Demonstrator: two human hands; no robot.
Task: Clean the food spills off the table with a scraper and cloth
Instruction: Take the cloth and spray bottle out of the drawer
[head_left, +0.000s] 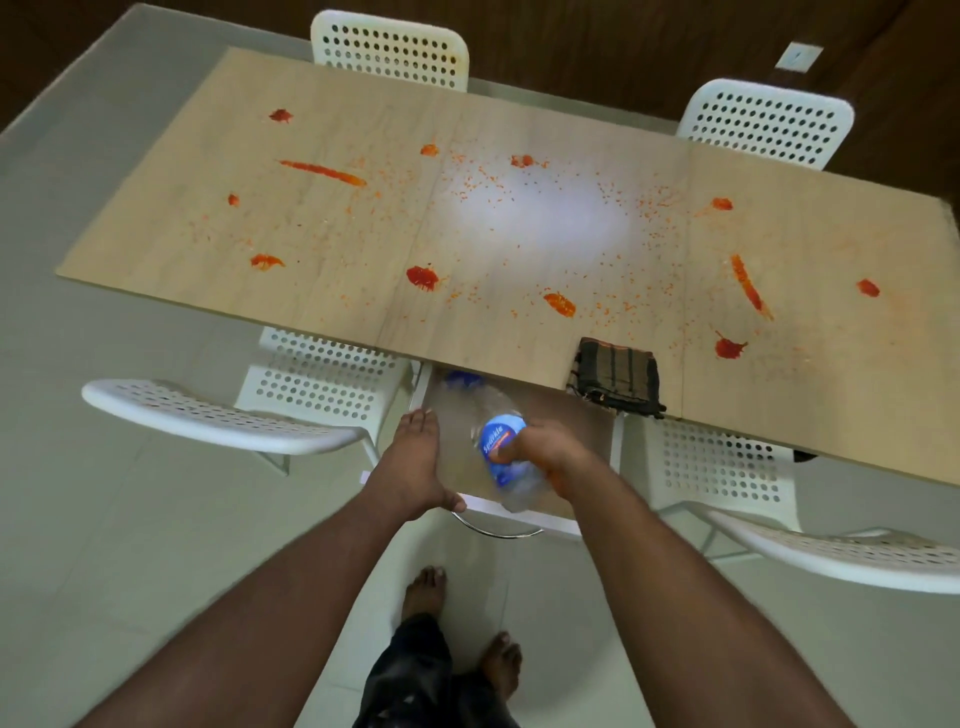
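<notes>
My right hand (550, 457) holds a clear plastic bottle (501, 447) with a blue label, grip closed around its middle, just below the near edge of the table (519, 218). The bottle is tilted, its blue cap end pointing toward the table edge, over a small brown stool (582, 415) with a white frame. My left hand (415, 462) lies flat beside the bottle, fingers straight, grip wide and holding nothing. A folded dark striped cloth (615, 382) sits on the table's near edge, just right of the bottle. Red sauce spills (423, 277) and scattered orange crumbs cover the table from left end to right, with long smears at both ends. White perforated chairs (322, 384) stand on both long sides of the table. My bare feet (423, 590) stand on the pale tiled floor (130, 519) below the stool.
</notes>
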